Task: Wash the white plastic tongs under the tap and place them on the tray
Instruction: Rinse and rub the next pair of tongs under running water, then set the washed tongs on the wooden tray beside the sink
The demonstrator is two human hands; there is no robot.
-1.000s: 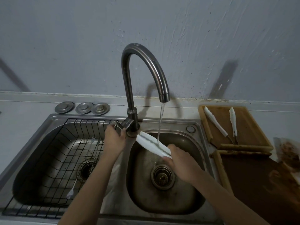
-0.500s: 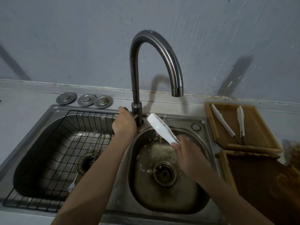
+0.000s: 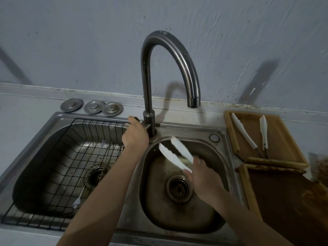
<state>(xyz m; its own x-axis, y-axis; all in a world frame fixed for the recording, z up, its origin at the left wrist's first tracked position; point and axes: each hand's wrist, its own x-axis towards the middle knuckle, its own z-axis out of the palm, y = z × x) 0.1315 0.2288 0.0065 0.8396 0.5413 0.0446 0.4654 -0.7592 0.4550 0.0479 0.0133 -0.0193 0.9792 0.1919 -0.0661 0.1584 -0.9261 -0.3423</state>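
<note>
Two tongs trayed, one tongs held.

Three round metal lids sit in a row at the desk's back edge, behind the left basin. A black wire rack fills that basin, cutlery lying in it.

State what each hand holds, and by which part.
The right hand holds the white plastic tongs by their joined end, arms spread over the right basin. The left hand has its grip on the tap handle beside the tap base.
</note>
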